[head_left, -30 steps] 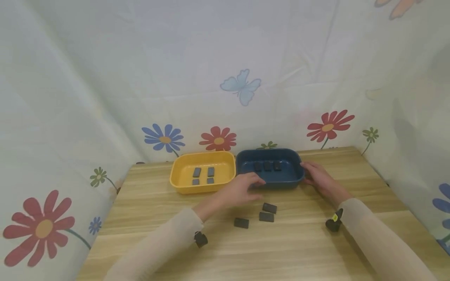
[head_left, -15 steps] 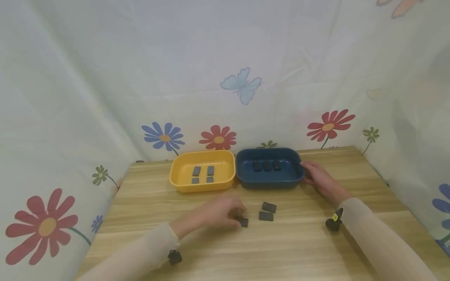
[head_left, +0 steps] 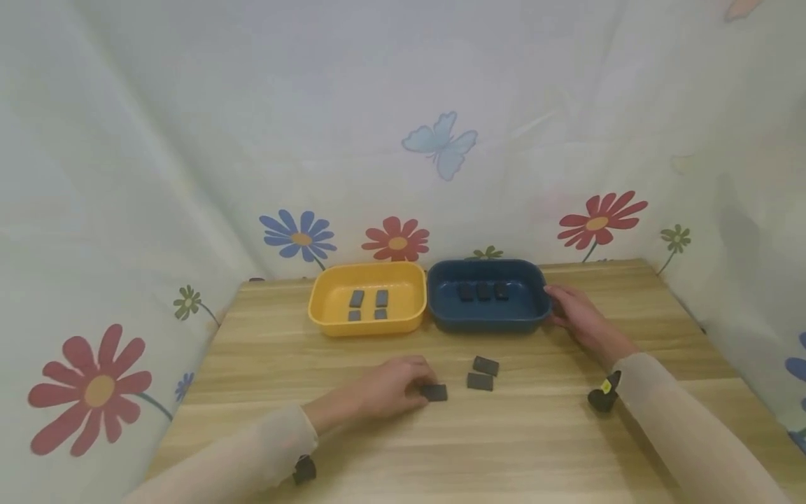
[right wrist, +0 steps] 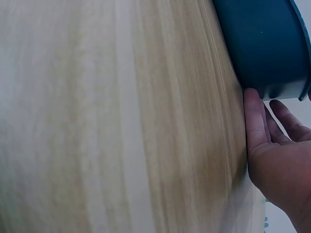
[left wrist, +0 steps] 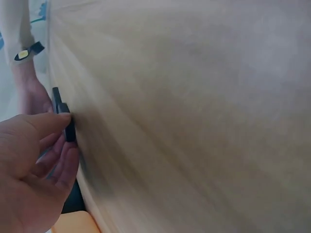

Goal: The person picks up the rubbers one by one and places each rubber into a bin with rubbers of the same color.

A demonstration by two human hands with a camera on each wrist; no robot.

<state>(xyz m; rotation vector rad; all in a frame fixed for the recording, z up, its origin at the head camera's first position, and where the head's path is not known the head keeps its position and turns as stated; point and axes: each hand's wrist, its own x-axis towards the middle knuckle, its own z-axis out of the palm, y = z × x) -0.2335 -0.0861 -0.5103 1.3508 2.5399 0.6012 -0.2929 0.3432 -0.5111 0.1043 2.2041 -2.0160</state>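
Observation:
In the head view my left hand (head_left: 393, 388) is low over the table, pinching the left end of a black rectangular tile (head_left: 436, 393). The left wrist view has the thumb and fingertips of that hand on the tile's (left wrist: 70, 130) two sides. Two more dark tiles, one of them nearer the tray (head_left: 486, 365), lie just to the right. My right hand (head_left: 581, 318) rests against the right end of a dark blue tray (head_left: 488, 325). Up close, its fingers (right wrist: 255, 116) are fairly straight, touching the tray's lower side by the tabletop.
Left of the blue tray, almost touching it, stands a yellow tray (head_left: 368, 327) with several grey tiles in two rows. Three black tiles (head_left: 483, 291) lie side by side inside the blue tray. A flower-printed cloth (head_left: 315, 140) hangs behind the wooden table (head_left: 504, 448).
My left hand has come from the blue tray's front edge down and left to the nearest loose tile and now pinches it. The right hand has stayed at the tray. The head view has shifted slightly.

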